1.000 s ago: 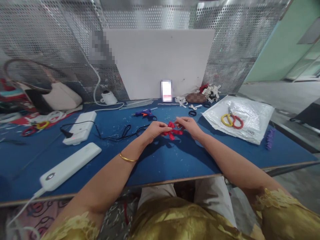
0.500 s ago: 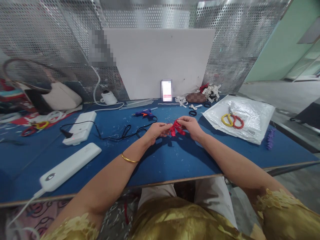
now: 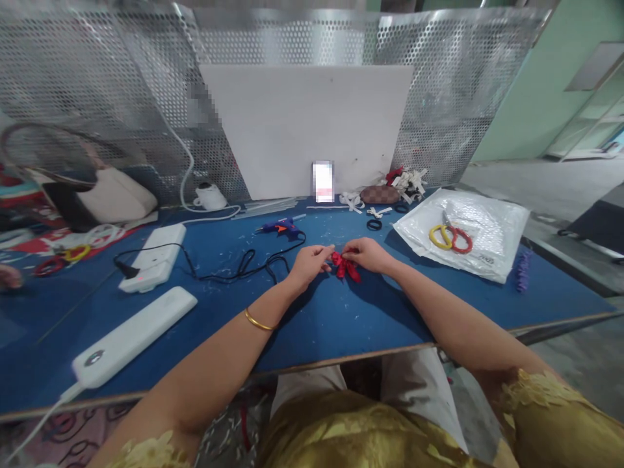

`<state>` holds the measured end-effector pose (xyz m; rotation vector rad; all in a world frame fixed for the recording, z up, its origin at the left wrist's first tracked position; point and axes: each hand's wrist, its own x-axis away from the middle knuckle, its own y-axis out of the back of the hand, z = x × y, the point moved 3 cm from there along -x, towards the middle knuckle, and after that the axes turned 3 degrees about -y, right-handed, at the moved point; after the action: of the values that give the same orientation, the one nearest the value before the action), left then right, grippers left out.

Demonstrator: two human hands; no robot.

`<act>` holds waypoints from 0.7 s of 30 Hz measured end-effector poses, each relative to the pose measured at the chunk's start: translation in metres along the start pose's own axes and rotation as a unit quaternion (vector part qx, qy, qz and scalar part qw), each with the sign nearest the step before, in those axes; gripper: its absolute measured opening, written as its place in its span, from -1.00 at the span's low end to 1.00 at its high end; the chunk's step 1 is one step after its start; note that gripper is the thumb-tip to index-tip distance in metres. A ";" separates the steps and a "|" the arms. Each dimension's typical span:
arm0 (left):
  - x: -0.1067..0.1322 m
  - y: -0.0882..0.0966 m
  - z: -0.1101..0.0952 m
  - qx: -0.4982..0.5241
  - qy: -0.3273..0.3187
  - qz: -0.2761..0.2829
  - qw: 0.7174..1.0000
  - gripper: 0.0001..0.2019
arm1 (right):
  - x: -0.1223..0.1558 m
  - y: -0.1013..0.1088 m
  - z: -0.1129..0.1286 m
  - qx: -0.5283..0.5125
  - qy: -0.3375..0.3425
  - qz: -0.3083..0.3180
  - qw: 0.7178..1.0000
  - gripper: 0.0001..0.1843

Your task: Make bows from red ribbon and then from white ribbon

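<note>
A shiny red ribbon bow [image 3: 346, 268] is between my two hands, just over the blue table [image 3: 322, 325]. My left hand [image 3: 311, 263] pinches its left side with bent fingers. From the right, my right hand [image 3: 366, 253] grips the bow's upper right part, and its fingertips hide some of the ribbon. Two tails of the bow hang toward me. Beyond my left hand lies a blue glue gun [image 3: 280, 225] with an orange trigger, its black cord running left.
Scissors [image 3: 451, 238] with yellow and red handles lie on a white plastic mailer [image 3: 468, 260] at right. A power strip [image 3: 158, 255] and white power bank [image 3: 136, 335] are at left. A lit phone [image 3: 324, 181] leans on the white board. Another person's hand [image 3: 10, 277] shows at the left edge.
The bow has turned and dropped slightly toward the table, its tails now pointing down. Both hands have shifted a little lower. Another person's hand has come in at the far left.
</note>
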<state>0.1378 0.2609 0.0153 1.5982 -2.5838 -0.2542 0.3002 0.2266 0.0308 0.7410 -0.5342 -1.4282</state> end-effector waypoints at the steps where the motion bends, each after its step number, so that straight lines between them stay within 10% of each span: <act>1: 0.000 0.000 0.000 0.009 0.004 -0.005 1.000 -0.61 | 0.000 0.003 -0.001 0.001 -0.007 -0.003 1.000 -0.88; 8: 0.000 -0.001 0.004 -0.018 -0.007 0.010 1.000 -0.71 | -0.016 0.046 -0.009 -0.109 -0.041 -0.111 0.987 -0.85; 14: 0.000 -0.002 0.008 -0.053 -0.013 0.019 0.998 -0.77 | -0.054 0.124 -0.047 0.162 -0.155 -0.319 0.921 -0.71; 21: -0.001 -0.001 0.008 -0.048 -0.019 0.028 0.998 -0.80 | -0.074 0.136 -0.080 0.345 -0.219 -0.206 0.889 -0.63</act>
<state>0.1380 0.2625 0.0069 1.4998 -2.5968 -0.4001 0.4444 0.3091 0.0841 1.1446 -1.3464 -1.8329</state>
